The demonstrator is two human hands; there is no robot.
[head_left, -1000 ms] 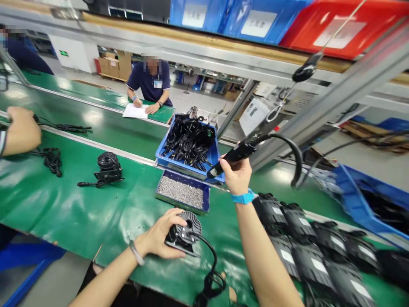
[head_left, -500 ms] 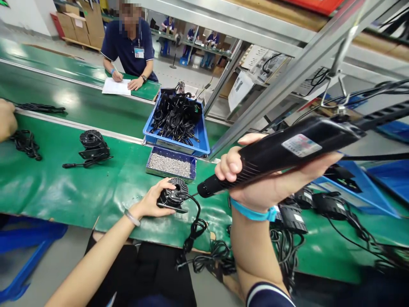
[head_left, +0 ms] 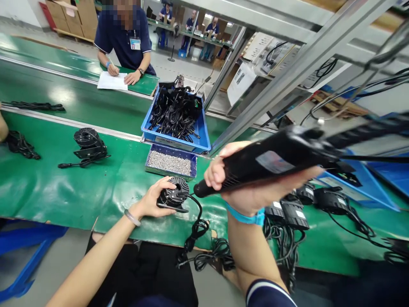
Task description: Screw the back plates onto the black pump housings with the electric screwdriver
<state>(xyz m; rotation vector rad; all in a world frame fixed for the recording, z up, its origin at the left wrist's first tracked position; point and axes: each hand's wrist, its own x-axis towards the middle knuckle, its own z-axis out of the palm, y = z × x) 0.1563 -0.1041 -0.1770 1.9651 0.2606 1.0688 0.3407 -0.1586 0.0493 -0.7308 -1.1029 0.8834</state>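
My left hand (head_left: 152, 199) grips a round black finned lamp housing (head_left: 175, 195) standing tilted on the green belt (head_left: 64, 192). Its black cable (head_left: 196, 228) runs off the belt's near edge. My right hand (head_left: 252, 187) is wrapped around a black electric screwdriver (head_left: 271, 160), held up near the camera. The tool's tip (head_left: 196, 192) points at the housing's right side, close to it.
A tray of small silver screws (head_left: 170, 162) and a blue bin of black cables (head_left: 177, 117) sit behind the housing. Another black housing (head_left: 87, 145) lies left. Several black units (head_left: 294, 211) lie right. A person writes on paper (head_left: 112, 81) across the line.
The view dropped and drew nearer. My right hand brought the screwdriver down from high above the bins toward the housing. My left hand kept its hold on the housing.
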